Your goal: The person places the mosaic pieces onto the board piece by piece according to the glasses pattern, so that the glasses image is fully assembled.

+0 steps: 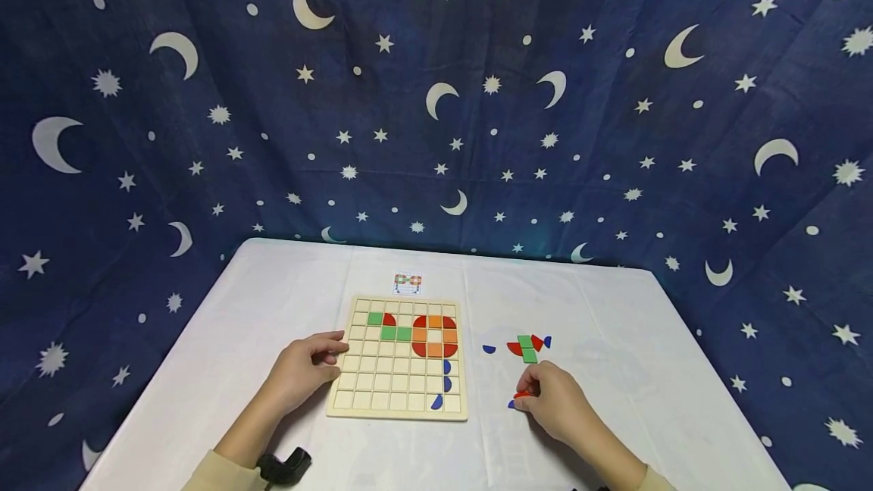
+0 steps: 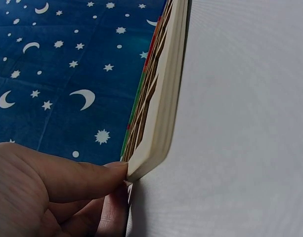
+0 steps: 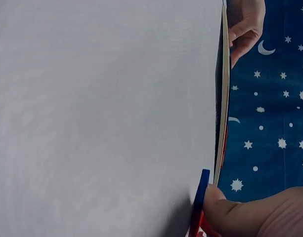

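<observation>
My left hand (image 1: 300,371) is at the left edge of a pale wooden grid board (image 1: 371,383), its fingertips touching that edge; in the left wrist view the fingertips meet the board's corner (image 2: 141,165). Green squares (image 1: 389,333), red quarter-circles (image 1: 449,350), orange squares (image 1: 435,321) and blue half-circles (image 1: 447,383) lie in the grid. To the right of the board, my right hand (image 1: 555,400) pinches a red piece (image 1: 523,394) and a blue piece (image 1: 511,404) between thumb and fingers. The right wrist view shows the blue piece (image 3: 202,190) edge-on against the thumb; the fingers are mostly hidden.
Beyond the right hand lie loose green squares (image 1: 529,356), red quarter-circles (image 1: 514,349) and blue half-circles (image 1: 489,349). A small pattern card (image 1: 407,283) lies behind the board. A black object (image 1: 285,467) is by the left wrist. A starry curtain (image 1: 409,97) hangs behind the white table (image 1: 580,294).
</observation>
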Demonstrator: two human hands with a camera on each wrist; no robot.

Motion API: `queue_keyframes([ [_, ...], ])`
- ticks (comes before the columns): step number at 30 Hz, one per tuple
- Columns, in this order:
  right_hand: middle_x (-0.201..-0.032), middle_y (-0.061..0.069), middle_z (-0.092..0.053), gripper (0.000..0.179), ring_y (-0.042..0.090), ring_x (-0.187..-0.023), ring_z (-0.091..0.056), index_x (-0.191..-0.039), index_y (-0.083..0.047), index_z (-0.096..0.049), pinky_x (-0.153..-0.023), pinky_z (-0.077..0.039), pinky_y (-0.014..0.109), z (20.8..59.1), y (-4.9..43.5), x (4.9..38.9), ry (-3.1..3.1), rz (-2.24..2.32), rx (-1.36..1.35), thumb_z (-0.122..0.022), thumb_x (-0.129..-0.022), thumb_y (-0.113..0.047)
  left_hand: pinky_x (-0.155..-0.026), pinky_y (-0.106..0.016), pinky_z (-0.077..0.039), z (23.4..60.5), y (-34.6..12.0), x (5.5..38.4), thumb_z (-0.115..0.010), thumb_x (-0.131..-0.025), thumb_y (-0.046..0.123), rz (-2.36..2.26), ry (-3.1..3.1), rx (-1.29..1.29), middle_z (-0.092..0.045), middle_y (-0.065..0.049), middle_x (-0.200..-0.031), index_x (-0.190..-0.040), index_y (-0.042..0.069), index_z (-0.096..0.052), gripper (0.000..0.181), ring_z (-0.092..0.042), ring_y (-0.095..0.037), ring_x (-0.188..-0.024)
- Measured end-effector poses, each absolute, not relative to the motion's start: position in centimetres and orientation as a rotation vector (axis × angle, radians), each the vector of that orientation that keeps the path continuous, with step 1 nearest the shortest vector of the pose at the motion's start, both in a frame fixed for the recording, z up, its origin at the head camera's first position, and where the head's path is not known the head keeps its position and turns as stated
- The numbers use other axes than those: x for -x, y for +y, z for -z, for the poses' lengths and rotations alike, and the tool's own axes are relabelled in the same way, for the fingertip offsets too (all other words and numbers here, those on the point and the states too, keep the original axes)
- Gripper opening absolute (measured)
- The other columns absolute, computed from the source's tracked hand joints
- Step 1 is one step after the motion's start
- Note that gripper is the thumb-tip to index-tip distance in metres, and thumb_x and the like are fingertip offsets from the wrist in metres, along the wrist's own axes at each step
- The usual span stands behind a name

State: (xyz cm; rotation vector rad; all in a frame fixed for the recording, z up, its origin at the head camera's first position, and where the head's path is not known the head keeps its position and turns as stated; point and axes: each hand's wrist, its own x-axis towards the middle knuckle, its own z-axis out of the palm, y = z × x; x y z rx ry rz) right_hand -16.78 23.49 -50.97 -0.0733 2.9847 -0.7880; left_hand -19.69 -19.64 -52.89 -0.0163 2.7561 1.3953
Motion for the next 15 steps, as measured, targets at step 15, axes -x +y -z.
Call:
queue_keyframes([
  [15,-0.079,-0.003,-0.051,0.029,0.013,-0.074,-0.046,-0.089,-0.022,-0.069,-0.069,-0.037,0.027,50.8,24.5,15.7,2.994,0.698,0.065,-0.094,-0.078,-0.013,-0.087,-0.026,-0.048,52.7,-19.5,19.6,-0.079,-0.084,0.0,-1.396,2.749,0.016,-0.068,-0.004,-0.151,-0.12,0.013,-0.082,0.038,-0.063,-0.012,-0.095],
])
